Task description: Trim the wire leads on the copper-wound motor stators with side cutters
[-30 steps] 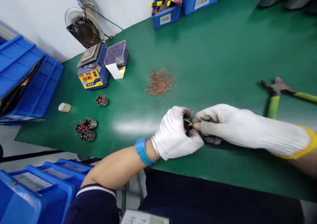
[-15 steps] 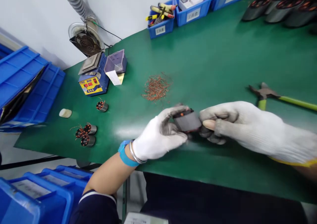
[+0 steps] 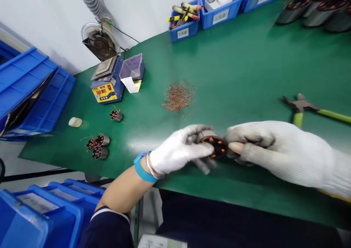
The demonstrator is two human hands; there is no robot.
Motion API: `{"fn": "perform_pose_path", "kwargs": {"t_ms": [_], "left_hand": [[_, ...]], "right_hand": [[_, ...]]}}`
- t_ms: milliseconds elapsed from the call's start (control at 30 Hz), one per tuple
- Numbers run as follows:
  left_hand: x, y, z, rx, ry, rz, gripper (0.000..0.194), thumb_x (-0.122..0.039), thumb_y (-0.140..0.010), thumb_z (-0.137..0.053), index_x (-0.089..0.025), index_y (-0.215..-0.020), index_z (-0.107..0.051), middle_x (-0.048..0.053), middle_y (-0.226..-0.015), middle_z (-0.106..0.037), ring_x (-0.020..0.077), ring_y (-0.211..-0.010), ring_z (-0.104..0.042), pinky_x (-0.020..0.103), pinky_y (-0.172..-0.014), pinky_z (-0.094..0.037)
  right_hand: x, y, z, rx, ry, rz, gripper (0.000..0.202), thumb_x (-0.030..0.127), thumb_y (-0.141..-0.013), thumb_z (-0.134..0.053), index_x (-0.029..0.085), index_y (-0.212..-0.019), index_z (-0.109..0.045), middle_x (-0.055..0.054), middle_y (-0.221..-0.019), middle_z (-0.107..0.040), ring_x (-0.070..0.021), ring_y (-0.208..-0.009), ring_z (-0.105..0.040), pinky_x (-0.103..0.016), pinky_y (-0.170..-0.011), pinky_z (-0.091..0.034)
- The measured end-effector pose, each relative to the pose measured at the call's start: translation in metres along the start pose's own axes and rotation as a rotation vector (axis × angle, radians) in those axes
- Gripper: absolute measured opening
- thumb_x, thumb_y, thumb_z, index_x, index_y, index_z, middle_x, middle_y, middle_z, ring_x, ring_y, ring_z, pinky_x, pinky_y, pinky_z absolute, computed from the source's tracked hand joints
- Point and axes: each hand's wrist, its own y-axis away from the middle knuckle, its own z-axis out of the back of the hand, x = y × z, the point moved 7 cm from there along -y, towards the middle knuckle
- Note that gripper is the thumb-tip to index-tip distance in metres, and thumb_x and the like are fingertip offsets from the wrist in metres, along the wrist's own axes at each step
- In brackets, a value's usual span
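Half a second ago the stator (image 3: 217,146) showed its dark side; now it is turned so the copper windings face up. The left hand (image 3: 181,151) grips it closed, the right hand (image 3: 263,145) pinches its right edge, both near the front of the green table (image 3: 246,65). Farther off lie blue bins (image 3: 183,25), a soldering station (image 3: 106,89), copper wire scraps (image 3: 178,95), pliers (image 3: 301,105) at right, small stators (image 3: 98,145) at left.

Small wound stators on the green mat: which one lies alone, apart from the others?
The single stator just in front of the blue soldering station. The other small stators lie bunched together, touching, nearer the mat's front edge.
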Motion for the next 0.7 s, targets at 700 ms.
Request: {"fn": "perform_pose_path", "kwargs": {"t_ms": [700], "left_hand": [[-0.014, 0.005, -0.005, -0.487, -0.891, -0.611, 0.036, -0.037, -0.073, -0.078, -0.020, -0.102, -0.065, 0.005, -0.095, -0.071, 0.0180, -0.084, -0.070, 0.030, -0.081, -0.060]], "right_hand": [[-0.010, -0.008, -0.013, 0.129, -0.226, -0.173, 0.061, 0.082, -0.069, -0.055, 0.021, -0.068, -0.054, -0.003, -0.058, -0.054, -0.0171, -0.050, -0.050, -0.032, -0.050, -0.041]]}}
